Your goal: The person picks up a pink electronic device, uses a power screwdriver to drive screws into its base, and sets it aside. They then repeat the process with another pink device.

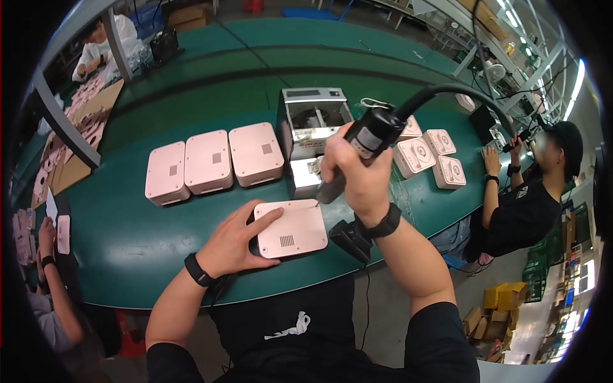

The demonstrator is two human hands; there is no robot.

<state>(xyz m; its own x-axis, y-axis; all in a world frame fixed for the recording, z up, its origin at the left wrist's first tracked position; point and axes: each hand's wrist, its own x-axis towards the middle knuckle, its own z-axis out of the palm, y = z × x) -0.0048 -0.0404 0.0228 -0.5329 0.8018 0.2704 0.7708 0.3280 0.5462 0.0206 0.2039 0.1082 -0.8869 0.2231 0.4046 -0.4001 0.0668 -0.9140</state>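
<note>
A pink box-shaped housing (pixel 295 226) with a small grille lies on the green bench (pixel 166 236) right before me. My left hand (pixel 233 239) rests flat on its left edge, fingers spread, holding it down. My right hand (pixel 357 169) grips a black electric screwdriver (pixel 367 137) upright, its tip touching the housing's far right corner. A thick black cable arcs away from the driver's top to the right.
Three pink housings (pixel 211 163) stand in a row behind. A grey screw-feeder box (pixel 313 127) sits mid-bench, with several pink parts (pixel 431 156) to its right. A black block (pixel 350 237) lies by my right wrist. Other people work at the right, far left and lower left.
</note>
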